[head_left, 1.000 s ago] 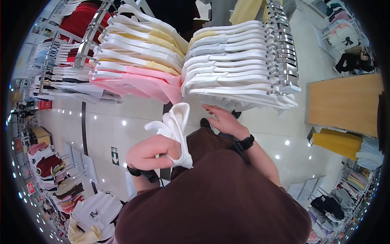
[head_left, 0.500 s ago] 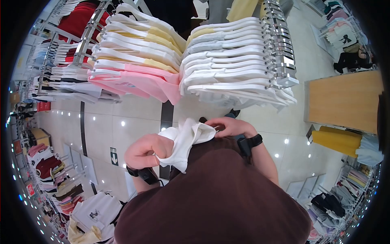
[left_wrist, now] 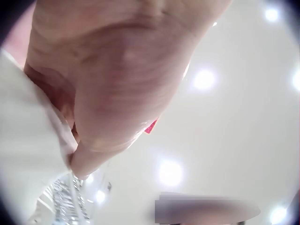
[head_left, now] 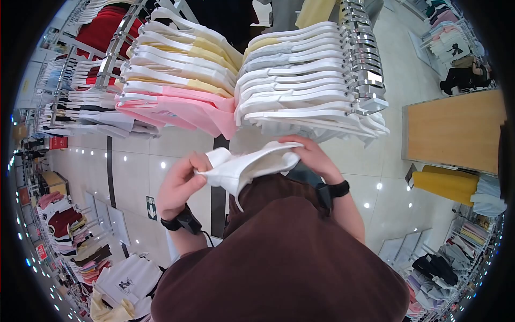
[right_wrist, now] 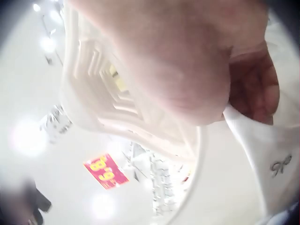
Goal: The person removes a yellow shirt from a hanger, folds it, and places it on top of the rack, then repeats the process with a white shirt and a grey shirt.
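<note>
In front of the brown shirt, both hands hold a soft white cloth item [head_left: 244, 169] by opposite ends, stretched sideways with a fold hanging down. My left hand [head_left: 182, 180] pinches its left corner between thumb and fingers. At the other end, my right hand [head_left: 316, 158] grips the upper edge, fingers curled over it. A small dark mark [right_wrist: 281, 165] shows on the white fabric in the right wrist view. Close up, the left wrist view has the cloth [left_wrist: 33, 145] running in under the left thumb. Folds hide the item's full shape.
Ahead hang pink shirts [head_left: 177, 110] and yellow ones on the left rail, with white garments on white hangers [head_left: 295, 91] on the right rail. A wooden panel [head_left: 453, 131] stands at the right. A red price sign [right_wrist: 107, 171] appears beyond the right hand.
The right hand has come in and taken hold of the white cloth, which has swung from upright to stretched sideways between both hands. The left hand has risen slightly.
</note>
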`<state>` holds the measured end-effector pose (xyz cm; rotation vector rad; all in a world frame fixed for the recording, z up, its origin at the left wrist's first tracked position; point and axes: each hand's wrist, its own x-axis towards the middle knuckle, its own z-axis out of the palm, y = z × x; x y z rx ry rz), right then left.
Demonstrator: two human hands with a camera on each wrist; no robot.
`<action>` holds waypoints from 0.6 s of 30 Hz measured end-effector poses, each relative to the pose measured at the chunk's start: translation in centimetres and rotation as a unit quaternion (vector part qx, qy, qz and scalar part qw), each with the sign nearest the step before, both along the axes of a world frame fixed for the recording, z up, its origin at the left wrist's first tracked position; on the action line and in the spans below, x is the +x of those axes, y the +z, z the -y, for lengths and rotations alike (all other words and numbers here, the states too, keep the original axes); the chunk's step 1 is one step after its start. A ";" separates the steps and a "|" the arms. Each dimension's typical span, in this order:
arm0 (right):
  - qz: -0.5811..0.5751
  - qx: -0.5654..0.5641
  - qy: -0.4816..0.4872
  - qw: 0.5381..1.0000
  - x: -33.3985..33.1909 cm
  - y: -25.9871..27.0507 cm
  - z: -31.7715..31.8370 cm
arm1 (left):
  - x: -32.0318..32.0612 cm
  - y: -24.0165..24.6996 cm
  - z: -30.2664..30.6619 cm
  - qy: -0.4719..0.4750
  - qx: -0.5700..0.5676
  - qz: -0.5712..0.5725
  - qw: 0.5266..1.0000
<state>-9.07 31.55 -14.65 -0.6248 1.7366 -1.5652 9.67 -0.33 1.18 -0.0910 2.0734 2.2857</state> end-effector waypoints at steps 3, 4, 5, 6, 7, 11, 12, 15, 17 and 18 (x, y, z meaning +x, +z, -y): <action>0.143 0.042 -0.053 0.987 -0.3 5.0 -2.8 | 0.0 -1.4 2.0 0.004 -0.087 0.108 0.990; 0.143 0.044 -0.051 0.987 -0.4 6.4 -3.5 | 0.0 -1.9 2.4 0.005 -0.085 0.109 0.990; 0.121 0.088 -0.033 0.988 -0.5 7.8 -4.2 | 0.0 -2.4 2.7 -0.015 -0.100 0.120 0.988; 0.099 0.133 -0.014 0.986 -0.5 8.7 -4.7 | -0.2 -2.7 2.8 -0.035 -0.113 0.131 0.984; 0.100 0.136 -0.013 0.986 -0.3 9.1 -5.2 | -0.5 -2.9 2.7 -0.034 -0.110 0.132 0.985; -0.041 0.163 -0.003 0.986 0.3 10.1 -5.7 | -2.2 -3.3 1.4 -0.051 -0.129 0.131 0.982; -0.108 0.203 -0.006 0.973 0.4 10.4 -5.6 | -2.5 -3.5 1.3 -0.060 -0.139 0.113 0.982; -0.130 0.278 -0.033 0.951 -0.1 11.2 -5.5 | -3.3 -4.2 1.5 -0.086 -0.217 0.146 0.961; -0.172 0.280 -0.030 0.944 -0.3 11.8 -5.7 | -3.6 -3.9 0.8 -0.058 -0.249 0.140 0.957; -0.211 0.280 -0.029 0.936 -0.3 12.0 -5.8 | -3.8 -3.7 0.3 -0.033 -0.282 0.134 0.949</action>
